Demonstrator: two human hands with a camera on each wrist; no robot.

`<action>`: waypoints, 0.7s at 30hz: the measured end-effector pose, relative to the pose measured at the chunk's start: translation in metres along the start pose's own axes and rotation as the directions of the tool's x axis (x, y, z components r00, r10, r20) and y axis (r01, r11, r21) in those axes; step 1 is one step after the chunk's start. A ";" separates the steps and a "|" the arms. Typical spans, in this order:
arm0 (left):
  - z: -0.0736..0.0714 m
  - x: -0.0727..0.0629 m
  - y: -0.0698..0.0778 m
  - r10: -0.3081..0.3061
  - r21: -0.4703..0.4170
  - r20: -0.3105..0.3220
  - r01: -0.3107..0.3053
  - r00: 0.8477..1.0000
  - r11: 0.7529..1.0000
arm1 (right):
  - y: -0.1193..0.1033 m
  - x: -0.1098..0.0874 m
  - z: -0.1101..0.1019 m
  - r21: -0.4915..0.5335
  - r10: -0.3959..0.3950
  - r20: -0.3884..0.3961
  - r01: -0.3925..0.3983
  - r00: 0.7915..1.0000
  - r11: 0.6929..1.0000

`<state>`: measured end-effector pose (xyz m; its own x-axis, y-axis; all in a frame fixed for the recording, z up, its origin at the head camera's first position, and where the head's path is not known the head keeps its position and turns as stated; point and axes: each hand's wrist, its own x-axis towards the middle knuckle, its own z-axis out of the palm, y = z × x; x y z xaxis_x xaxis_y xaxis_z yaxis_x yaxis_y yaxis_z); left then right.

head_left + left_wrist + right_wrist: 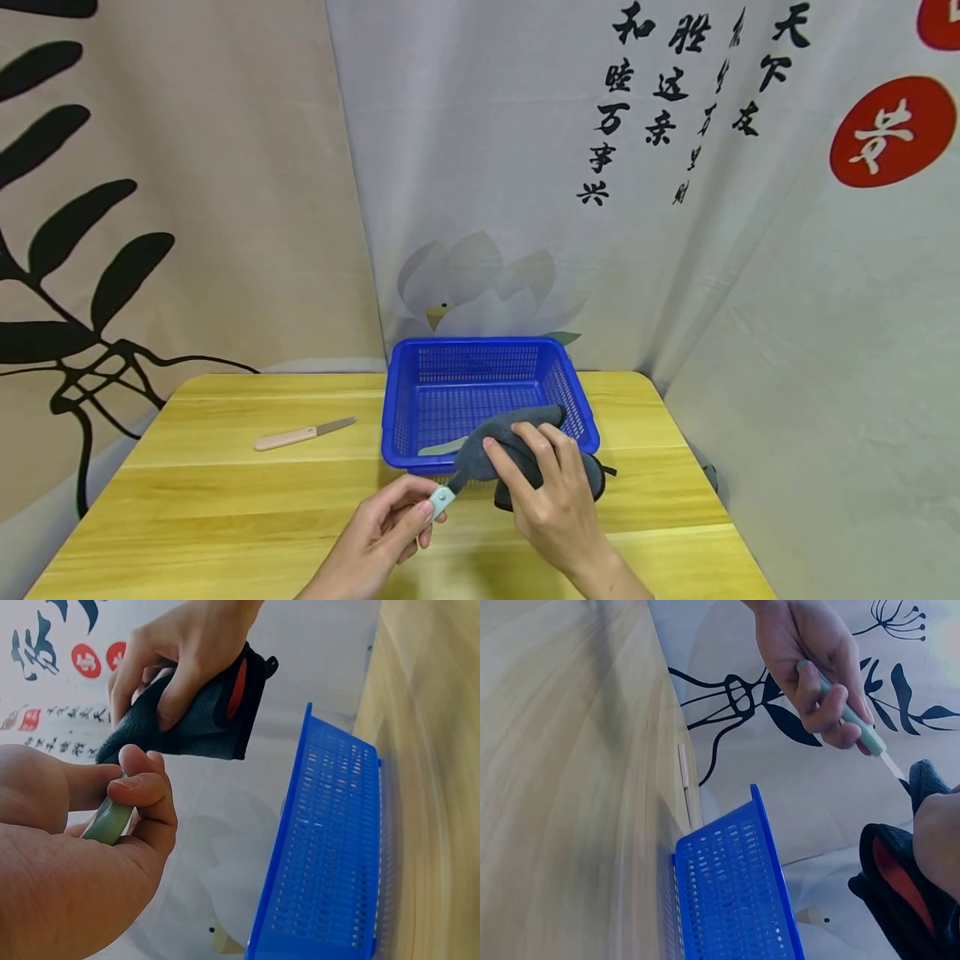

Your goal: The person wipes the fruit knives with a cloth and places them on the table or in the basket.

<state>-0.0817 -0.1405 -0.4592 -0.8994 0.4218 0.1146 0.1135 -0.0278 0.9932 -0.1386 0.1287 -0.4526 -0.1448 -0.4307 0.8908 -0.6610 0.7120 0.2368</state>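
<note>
My left hand (378,533) grips the pale green handle of a knife (442,501). A folded dark grey cloth (480,454) with black edging is wrapped about the knife's blade, so most of the blade is hidden. My right hand (553,496) pinches that cloth from above, its fingers bent over it. In the right wrist view, a short bit of bare blade (892,766) shows between handle and cloth. Both hands are held up in front of a blue plastic basket (480,342), and the cloth overlaps its near right side in the head view.
A pale light-coloured blade (442,447) lies inside the basket near its front wall. To the left on the wooden table (225,517) lies a second knife with a pink handle (285,439), blade pointing right. A printed curtain (480,167) hangs behind the table.
</note>
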 end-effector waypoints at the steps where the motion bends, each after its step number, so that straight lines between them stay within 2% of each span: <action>1: 0.000 0.000 0.000 0.004 0.002 0.001 -0.004 1.000 1.000 | 0.002 0.000 0.000 -0.005 0.007 0.002 -0.007 1.000 1.000; 6: 0.000 -0.001 -0.002 0.010 -0.014 -0.006 -0.011 1.000 1.000 | 0.010 0.000 -0.004 -0.027 0.059 0.003 -0.059 0.998 0.998; 10: 0.000 -0.001 -0.003 0.019 -0.031 -0.047 -0.021 0.999 0.999 | 0.012 0.002 -0.008 -0.006 0.072 -0.033 -0.072 0.997 0.997; 15: 0.001 0.000 -0.002 0.035 -0.016 -0.118 -0.038 0.992 0.999 | 0.003 0.006 -0.011 0.063 0.038 -0.082 -0.033 0.996 0.997; 21: 0.002 0.003 -0.001 0.064 -0.001 -0.105 -0.064 0.992 0.998 | -0.013 0.009 -0.009 0.115 -0.042 -0.097 0.053 0.994 0.992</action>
<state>-0.0832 -0.1373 -0.4599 -0.9296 0.3220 0.1792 0.1704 -0.0556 0.9838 -0.1245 0.1208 -0.4443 -0.0448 -0.4048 0.9133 -0.7480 0.6196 0.2380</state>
